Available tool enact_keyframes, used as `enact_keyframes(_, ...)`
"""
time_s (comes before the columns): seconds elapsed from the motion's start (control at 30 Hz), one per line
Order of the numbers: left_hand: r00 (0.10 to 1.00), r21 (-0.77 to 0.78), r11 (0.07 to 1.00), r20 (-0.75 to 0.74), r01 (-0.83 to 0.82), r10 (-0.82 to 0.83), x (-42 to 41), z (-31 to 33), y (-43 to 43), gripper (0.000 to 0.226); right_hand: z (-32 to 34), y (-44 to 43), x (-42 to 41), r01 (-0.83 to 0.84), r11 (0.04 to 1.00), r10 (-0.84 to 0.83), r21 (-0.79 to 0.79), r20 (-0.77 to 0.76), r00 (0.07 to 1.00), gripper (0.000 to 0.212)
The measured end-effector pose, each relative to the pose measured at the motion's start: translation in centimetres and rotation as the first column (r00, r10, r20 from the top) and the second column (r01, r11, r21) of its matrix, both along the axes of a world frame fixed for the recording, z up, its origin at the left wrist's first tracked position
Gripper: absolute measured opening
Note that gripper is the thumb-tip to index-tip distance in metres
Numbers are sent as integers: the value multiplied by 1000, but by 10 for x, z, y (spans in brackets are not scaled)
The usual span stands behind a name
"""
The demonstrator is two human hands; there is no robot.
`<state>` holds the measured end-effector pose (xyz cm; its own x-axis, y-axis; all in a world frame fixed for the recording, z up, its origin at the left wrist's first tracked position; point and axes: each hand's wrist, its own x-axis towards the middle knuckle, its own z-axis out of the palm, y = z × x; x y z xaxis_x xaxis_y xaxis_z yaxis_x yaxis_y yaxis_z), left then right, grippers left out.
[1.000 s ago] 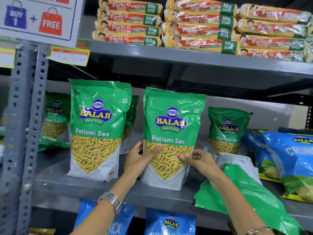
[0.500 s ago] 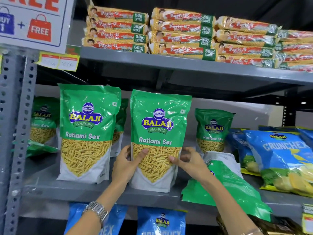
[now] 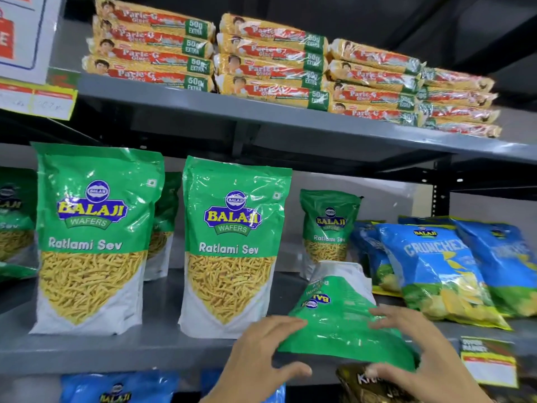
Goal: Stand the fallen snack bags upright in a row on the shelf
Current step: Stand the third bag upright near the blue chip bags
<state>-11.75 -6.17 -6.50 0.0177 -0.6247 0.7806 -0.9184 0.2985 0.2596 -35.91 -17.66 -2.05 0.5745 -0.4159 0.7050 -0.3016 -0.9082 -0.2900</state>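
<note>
Head view: both hands are on the fallen green Ratlami Sev bag (image 3: pixel 337 318), which lies flat with its top hanging over the front edge of the middle shelf (image 3: pixel 122 349) and its white base pointing toward the back. The left hand (image 3: pixel 261 353) has its fingers clamped on the bag's near left corner, thumb beneath; the right hand (image 3: pixel 412 353) pinches the near right corner the same way. Two large Ratlami Sev bags (image 3: pixel 232 245) stand upright to the left, and blue Crunchex bags (image 3: pixel 436 271) lean close on the right. The risk, as I judge it, is that the glossy overhanging bag slips forward off the edge, or that swinging it upright knocks the leaning Crunchex bags or the small Sev bag (image 3: pixel 329 225) behind.
</note>
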Motion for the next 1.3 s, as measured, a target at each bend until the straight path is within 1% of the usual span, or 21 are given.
enact_keyframes(0.03,1000,-35,999,23,-14,14,0,1,-3,49,-3,-1,-2,30,997,-34,-65,-73,997,47)
enact_keyframes(0.07,998,-114,993,48,-33,38,1,0,-7,41,-5,-4,-3,60,987,-74,-147,-89,993,39)
enact_keyframes(0.1,996,-192,980,58,-48,60,2,0,-11,33,-7,-8,-4,81,971,-94,-225,-49,994,29)
enact_keyframes(0.17,995,-309,948,37,-78,94,2,1,-19,26,-5,-16,-5,105,955,-84,-277,86,993,27)
enact_keyframes(0.23,995,-371,923,-30,-103,99,-2,10,-25,24,6,-26,-5,94,957,-42,-276,190,981,27)
enact_keyframes(0.27,994,-394,912,-53,-112,99,-5,19,-27,21,14,-30,-4,81,963,-18,-256,241,970,31)
enact_keyframes(0.33,994,-441,891,-77,-106,80,-15,46,-34,13,35,-39,-1,49,985,16,-167,370,929,40)
enact_keyframes(0.4,992,-469,877,-113,-102,55,-26,81,-39,11,60,-51,2,49,994,4,-97,478,878,35)
enact_keyframes(0.5,981,-432,893,-187,-131,53,-40,135,-57,14,101,-79,7,102,992,-45,-72,552,833,17)
enact_keyframes(0.57,968,-413,901,-249,-130,25,-45,162,-73,16,124,-103,14,73,997,-53,-12,579,814,6)
enact_keyframes(0.67,906,-402,906,-419,-132,-54,-40,178,-106,25,147,-136,28,-61,991,-24,117,612,791,17)
enact_keyframes(0.7,871,-339,931,-488,-137,-50,-35,176,-118,32,153,-146,32,-84,986,-23,147,609,793,17)
enact_keyframes(0.73,828,-235,964,-560,-123,-31,-30,170,-131,40,156,-154,36,-116,977,-16,178,606,795,15)
enact_keyframes(0.8,716,-63,998,-696,14,-55,-25,156,-156,51,158,-172,42,-198,950,5,243,618,786,11)
enact_keyframes(0.87,597,-17,988,-795,156,-108,-21,140,-174,58,149,-187,46,-254,916,1,311,630,776,3)
enact_keyframes(0.93,510,-20,986,-854,166,-103,-14,124,-190,63,128,-200,48,-332,869,22,366,643,766,6)
enact_keyframes(1.0,448,-62,988,-886,141,-120,-10,112,-201,59,102,-209,52,-379,838,48,393,639,768,13)
enact_keyframes(1.1,419,-191,979,-885,73,-204,-9,98,-212,36,67,-214,63,-329,858,68,395,548,834,19)
enact_keyframes(1.17,449,-234,971,-874,-54,-185,-11,99,-215,27,59,-212,71,-318,876,73,362,553,830,20)
enact_keyframes(1.23,497,-223,956,-862,-190,-102,-9,104,-218,31,64,-213,73,-290,891,35,348,585,810,18)
enact_keyframes(1.3,531,-208,942,-846,-263,-38,-6,108,-219,38,72,-218,74,-262,903,10,339,595,804,15)
